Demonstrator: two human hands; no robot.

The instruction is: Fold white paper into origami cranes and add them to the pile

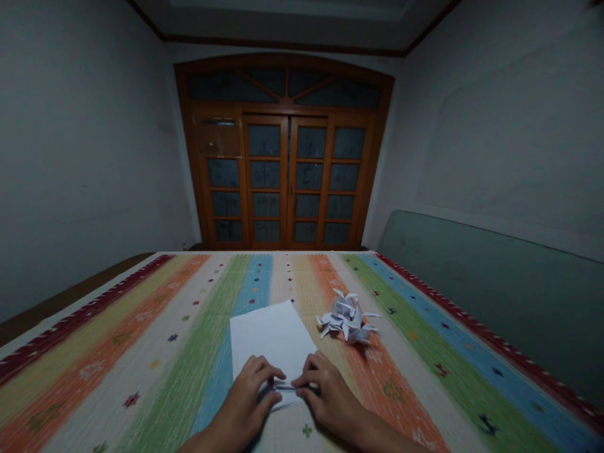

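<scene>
Thumb and fingers of my left hand (252, 396) pinch one end of a small folded piece of paper (285, 388). At its other end, my right hand (329, 391) grips it the same way, with the fingertips of both hands close together. Some of the folded piece is hidden by the fingers, so its exact shape is hard to make out. Beneath and beyond the hands lies flat white paper (268, 333), its near part covered by my hands. To the right rests a cluster of white folded paper figures (348, 319) with pointed tips.
A striped, many-coloured cloth (198, 352) covers the table. Along the right side stands a grey-green panel (495, 277). Past the table's far edge is a wooden door (287, 176) with glass panes, between pale walls.
</scene>
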